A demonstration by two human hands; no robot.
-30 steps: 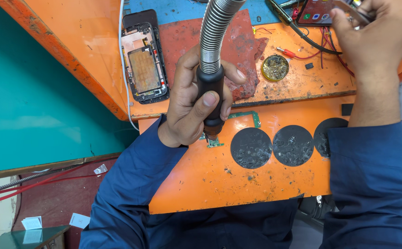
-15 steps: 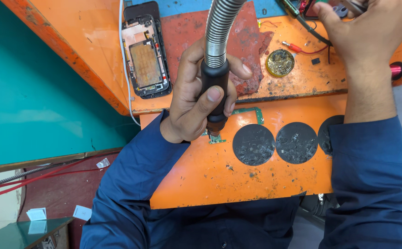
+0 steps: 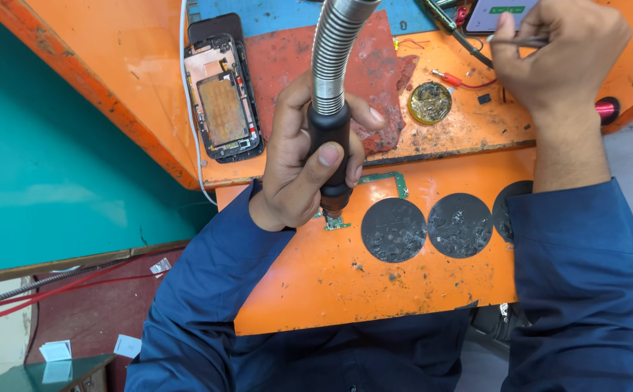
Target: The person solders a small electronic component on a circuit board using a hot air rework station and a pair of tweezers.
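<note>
Orange worktop (image 3: pixel 418 290): head view, fills the centre and right of the frame; scuffed, with three black round pads (image 3: pixel 394 229) in a row at centre right.
Left hand (image 3: pixel 309 170): centre of frame, fingers wrapped fully round the black handle (image 3: pixel 329 141) of a hot-air tool; thumb laid along the front of the grip.
Ribbed metal hose (image 3: pixel 335 51): rises from the handle out of the top edge of the frame.
Nozzle end: points down at a small green circuit board (image 3: pixel 336 220), which lies on the worktop just left of the pads, partly hidden under the hand.
Right hand (image 3: pixel 556 58): upper right, fingers pinched shut on a thin dark tool (image 3: pixel 521 42) near a small device with a lit screen (image 3: pixel 501 13); the tool's tip cannot be made out.
Opened phone (image 3: pixel 223 98): upper left of centre, back off, on the raised shelf.
Round tin (image 3: pixel 430 102): upper centre right, beside a red-tipped lead (image 3: pixel 456 78).
Handling note: judged from the grip, the nozzle is best held upright and just clear of the board, wrist braced on the worktop, heat kept off the pads and sleeve.
</note>
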